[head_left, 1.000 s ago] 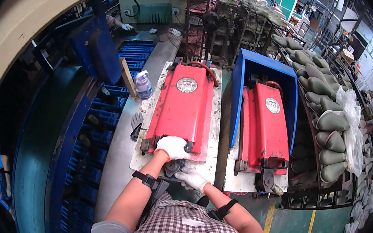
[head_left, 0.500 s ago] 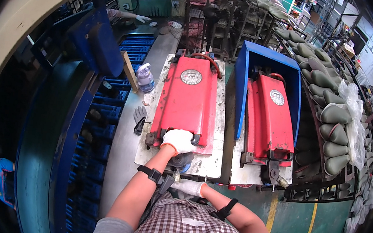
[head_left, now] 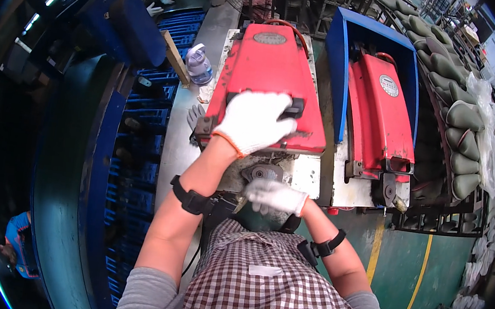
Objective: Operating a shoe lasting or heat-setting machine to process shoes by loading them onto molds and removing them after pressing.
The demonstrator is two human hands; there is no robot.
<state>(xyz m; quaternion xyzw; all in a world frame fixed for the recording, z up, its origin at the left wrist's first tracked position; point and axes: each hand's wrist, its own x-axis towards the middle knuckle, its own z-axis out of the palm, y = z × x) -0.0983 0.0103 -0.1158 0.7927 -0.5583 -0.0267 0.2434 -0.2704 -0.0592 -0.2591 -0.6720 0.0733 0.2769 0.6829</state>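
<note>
The front edge of the red machine lid (head_left: 272, 60) is lifted off its white base (head_left: 308, 176), leaving a dark gap. In a white knitted glove, my left hand (head_left: 254, 122) is closed over the lid's black handle (head_left: 294, 107), whose ends show on both sides; the thumb sticks out. My right hand (head_left: 278, 196), gloved the same way, is just in front of the base, below a round metal pivot plate (head_left: 262, 173). Its fingers are blurred. Beside its fingertips is a yellowish wrapped lever end (head_left: 241, 204); whether they touch it cannot be told.
To the right is a second red machine (head_left: 384, 108) inside a blue hood (head_left: 335, 73). Shoe-shaped forms (head_left: 464, 117) fill a rack beyond it. On the left, a purple spray bottle (head_left: 198, 65) and grey glove (head_left: 195, 116) lie by a blue conveyor (head_left: 138, 161). A co-worker's hands (head_left: 162, 1) are far left.
The lid's front has come up, with my left hand on its handle. My right hand has shifted right and away from the lever. The view has tipped, and the co-worker's hands have moved.
</note>
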